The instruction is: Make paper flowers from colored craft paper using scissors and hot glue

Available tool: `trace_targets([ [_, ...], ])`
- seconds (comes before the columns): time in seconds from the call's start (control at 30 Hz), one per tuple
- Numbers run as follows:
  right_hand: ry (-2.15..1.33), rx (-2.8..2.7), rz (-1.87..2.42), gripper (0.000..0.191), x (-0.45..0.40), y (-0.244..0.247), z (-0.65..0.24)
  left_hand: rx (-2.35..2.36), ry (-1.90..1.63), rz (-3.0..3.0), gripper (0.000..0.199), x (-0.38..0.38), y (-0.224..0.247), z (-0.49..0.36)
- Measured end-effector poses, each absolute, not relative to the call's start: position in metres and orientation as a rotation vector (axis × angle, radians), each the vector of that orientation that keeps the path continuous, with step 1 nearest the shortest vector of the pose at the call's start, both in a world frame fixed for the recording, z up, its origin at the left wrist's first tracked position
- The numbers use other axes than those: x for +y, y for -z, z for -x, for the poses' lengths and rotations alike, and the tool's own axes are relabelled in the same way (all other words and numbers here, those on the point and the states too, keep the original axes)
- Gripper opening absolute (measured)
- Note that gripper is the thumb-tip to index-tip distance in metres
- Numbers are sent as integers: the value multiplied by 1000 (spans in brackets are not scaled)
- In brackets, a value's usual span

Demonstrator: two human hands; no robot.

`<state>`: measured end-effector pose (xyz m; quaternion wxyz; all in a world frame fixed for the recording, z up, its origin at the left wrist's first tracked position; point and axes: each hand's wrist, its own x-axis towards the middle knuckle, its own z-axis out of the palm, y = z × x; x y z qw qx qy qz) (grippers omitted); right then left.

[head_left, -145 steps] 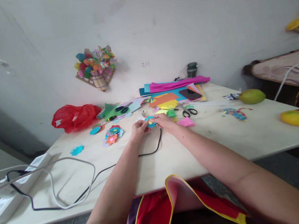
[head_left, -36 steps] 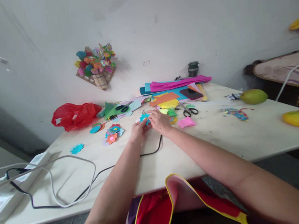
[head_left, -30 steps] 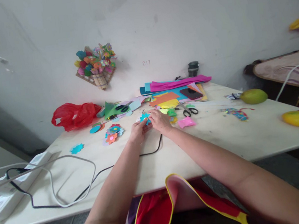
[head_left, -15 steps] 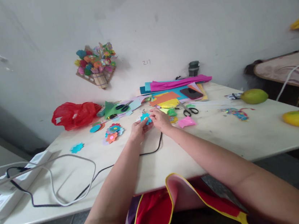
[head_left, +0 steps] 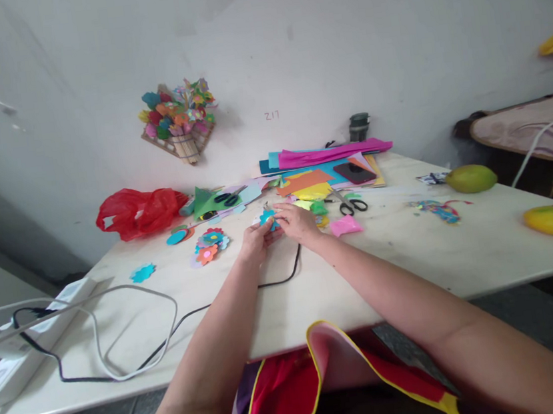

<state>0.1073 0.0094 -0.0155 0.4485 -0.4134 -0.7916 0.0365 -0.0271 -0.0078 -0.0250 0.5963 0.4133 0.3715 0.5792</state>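
Near the middle of the table, a blue paper flower [head_left: 267, 217] is held between both hands. My left hand [head_left: 257, 239] grips it from the left with the thumb on top. My right hand [head_left: 297, 221] pinches at its right side, and the fingertips touch the flower. Whether anything small is under those fingertips is too small to tell. To the left lies a group of paper flowers [head_left: 209, 245] in blue, orange and other colours. Farther left is a single blue flower [head_left: 143, 272]. Blue and orange discs [head_left: 176, 237] lie behind it.
Black-handled scissors [head_left: 352, 207] and a pink packet [head_left: 346, 225] lie right of my hands. Coloured sheets [head_left: 303, 181], a red bag [head_left: 140, 211] and a second pair of scissors [head_left: 228, 198] are behind. A black cable [head_left: 285, 280] crosses in front; a power strip [head_left: 36, 344] is left.
My right hand has shifted slightly left over the blue flower, covering more of its right side. My left hand has stayed nearly still.
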Motion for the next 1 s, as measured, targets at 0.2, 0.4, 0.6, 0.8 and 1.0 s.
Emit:
trace_targets([
  [0.2, -63, -1953, 1077, 19, 7, 13, -107, 890, -1347, -945, 17, -10, 23, 25],
  [0.4, -22, -2001, 1101, 20, 4, 11, -106, 883, -1359, -947, 19, -12, 21, 23],
  [0.6, 53, -2057, 1119, 20, 0, 9, -106, 911, -1356, -951, 21, -11, 22, 24],
  [0.8, 29, -1968, 1170, 18, -2, 6, -106, 900, -1342, -987, 21, -11, 22, 24],
  [1.0, -147, -1665, 1174, 15, 14, 9, -112, 904, -1300, -964, 16, -16, 17, 23],
])
